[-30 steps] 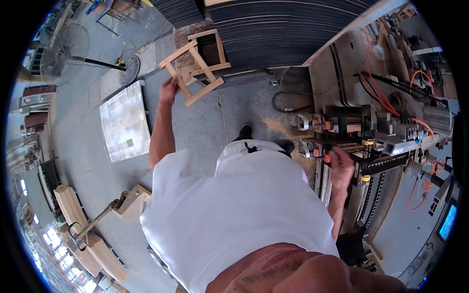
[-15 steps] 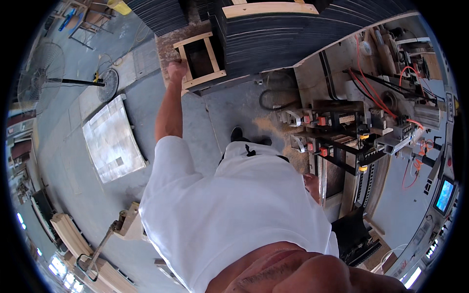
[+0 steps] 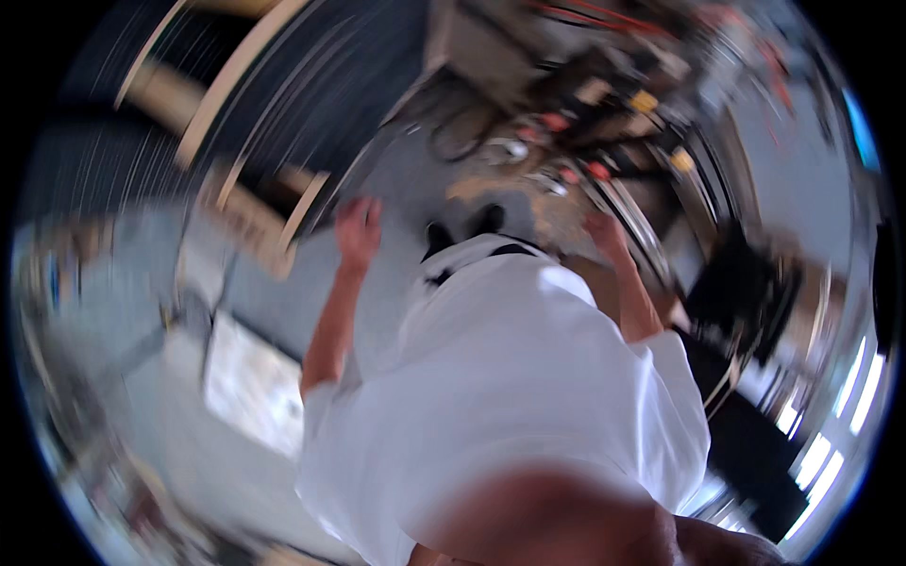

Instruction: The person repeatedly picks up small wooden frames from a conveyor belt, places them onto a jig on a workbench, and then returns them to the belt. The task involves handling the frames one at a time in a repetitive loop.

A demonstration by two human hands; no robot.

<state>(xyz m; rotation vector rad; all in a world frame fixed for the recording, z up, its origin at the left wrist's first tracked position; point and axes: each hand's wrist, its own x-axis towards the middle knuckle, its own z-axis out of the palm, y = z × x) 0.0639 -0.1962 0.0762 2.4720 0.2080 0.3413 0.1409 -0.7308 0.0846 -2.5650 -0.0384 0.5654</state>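
Grey workshop floor [image 3: 283,288], blurred surroundings. I see wooden frame [image 3: 307,206] just left of left hand [image 3: 359,229], apart; right hand [image 3: 604,232] farther off. Both look empty; finger curl I can't tell.

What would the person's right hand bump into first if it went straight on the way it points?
The right hand would probably meet a red block ahead, though blur leaves depth unclear; it might pass above instead.
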